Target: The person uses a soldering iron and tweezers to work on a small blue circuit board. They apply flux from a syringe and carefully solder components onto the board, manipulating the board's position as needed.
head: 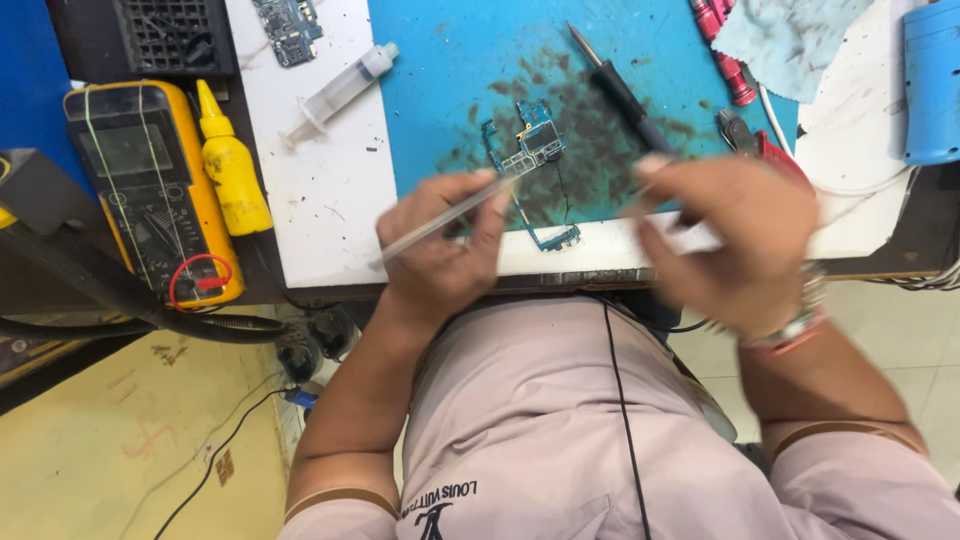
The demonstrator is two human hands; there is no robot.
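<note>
Head view, from the left: a yellow multimeter [150, 190] and a yellow squeeze bottle [232, 165] sit at the edge of the surface [330, 200], with a clear syringe [338, 92] lying slantwise on the white part. The left hand [440, 245] has its grip closed on thin metal tweezers [450, 215], whose long axis runs from lower left up to the right, the tip pointing at the small circuit board [535, 150]. That board lies just up and to the right of the left grip, on the stained blue mat [440, 60]; it is blue-green, irregular in outline, with a metal shield and a narrow strip trailing down toward the near edge. The left hand is the nearer one. To the right, the right hand [725, 240] is closed on a black soldering iron [620, 90], its shaft angled up-left, tip beyond the board.
</note>
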